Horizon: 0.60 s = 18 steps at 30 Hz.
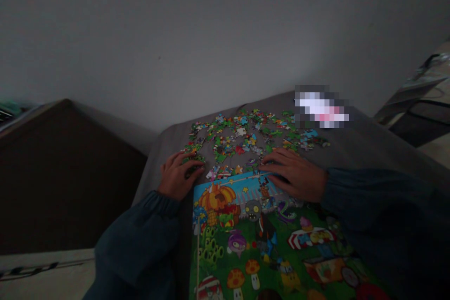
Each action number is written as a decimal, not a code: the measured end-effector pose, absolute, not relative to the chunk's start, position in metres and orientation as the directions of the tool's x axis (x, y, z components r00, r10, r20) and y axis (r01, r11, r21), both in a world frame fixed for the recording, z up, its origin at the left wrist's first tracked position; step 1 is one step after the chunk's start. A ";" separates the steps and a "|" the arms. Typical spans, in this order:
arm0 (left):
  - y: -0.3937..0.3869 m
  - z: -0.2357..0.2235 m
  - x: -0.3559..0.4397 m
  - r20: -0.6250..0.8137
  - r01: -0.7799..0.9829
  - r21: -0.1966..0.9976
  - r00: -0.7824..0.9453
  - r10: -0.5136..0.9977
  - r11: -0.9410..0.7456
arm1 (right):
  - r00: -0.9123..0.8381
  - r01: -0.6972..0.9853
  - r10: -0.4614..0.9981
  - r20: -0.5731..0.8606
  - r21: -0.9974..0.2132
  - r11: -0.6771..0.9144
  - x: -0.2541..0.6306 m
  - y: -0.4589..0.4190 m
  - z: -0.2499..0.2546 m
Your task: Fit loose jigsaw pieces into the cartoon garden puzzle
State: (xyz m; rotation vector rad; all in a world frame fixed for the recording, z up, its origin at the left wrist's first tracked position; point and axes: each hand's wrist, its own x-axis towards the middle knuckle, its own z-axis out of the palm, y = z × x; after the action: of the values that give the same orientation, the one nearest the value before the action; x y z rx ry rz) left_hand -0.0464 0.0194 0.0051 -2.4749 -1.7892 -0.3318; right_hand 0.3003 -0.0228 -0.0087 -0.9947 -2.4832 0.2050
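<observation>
1. Jigsaw puzzle pieces (239,138) lie in a loose spread on a grey, cloth-like tabletop (355,150). Most are green, with flecks of red, blue, yellow and white, and some sit in small overlapping clusters.
2. The left hand (177,176) is curled and palm-down, its fingertips (198,164) on green pieces at the near-left edge of the spread. I cannot tell whether it grips one.
3. The right hand (293,173) lies flatter, its fingers extended and fairly close together. Its fingertips (267,167) reach the near edge of the pieces, and it holds nothing that can be seen.
4. A cartoon puzzle picture (267,239) lies between and just below the hands, in front of the pieces, and runs out of view at the bottom. It may be a box lid or a printed sheet; I cannot tell which. It shows a pumpkin, a zombie, mushrooms and a striped tent on green lawn, with no readable writing.
5. A pixelated white and pink object (319,108) sits at the far edge of the tabletop, too blurred to identify or read.
6. Dark teal sleeves (137,239) with gathered cuffs cover both forearms. A dark brown panel (66,178) stands to the left, below a pale wall (211,33).
</observation>
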 end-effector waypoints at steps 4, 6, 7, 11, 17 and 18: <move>0.022 0.003 -0.043 0.243 0.956 0.073 0.258 0.935 -0.283 | -0.641 0.622 0.687 0.342 -0.292 0.726 0.300 -0.022 -0.009; 0.021 0.004 -0.041 0.245 0.958 0.059 0.258 0.935 -0.280 | -0.650 0.615 0.680 0.340 -0.290 0.733 0.301 -0.021 -0.010; 0.020 0.005 -0.040 0.242 0.958 0.054 0.259 0.935 -0.280 | -0.653 0.612 0.676 0.341 -0.288 0.737 0.301 -0.021 -0.010; 0.018 0.007 -0.043 0.207 0.959 0.059 0.260 0.943 -0.277 | -0.646 0.609 0.675 0.356 -0.292 0.737 0.301 -0.021 -0.010; 0.023 0.011 -0.069 0.131 0.944 0.062 0.315 0.940 -0.325 | -0.657 0.598 0.662 0.360 -0.285 0.749 0.301 -0.021 -0.010; 0.024 0.013 -0.074 0.124 0.944 0.060 0.315 0.941 -0.324 | -0.659 0.598 0.662 0.357 -0.285 0.749 0.301 -0.021 -0.010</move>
State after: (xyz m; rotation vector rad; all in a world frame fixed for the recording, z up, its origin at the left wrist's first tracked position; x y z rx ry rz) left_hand -0.0740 0.0237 0.0126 -2.5276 -1.8126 -0.2122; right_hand 0.3015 -0.0209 -0.0100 -0.9576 -2.5063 0.1973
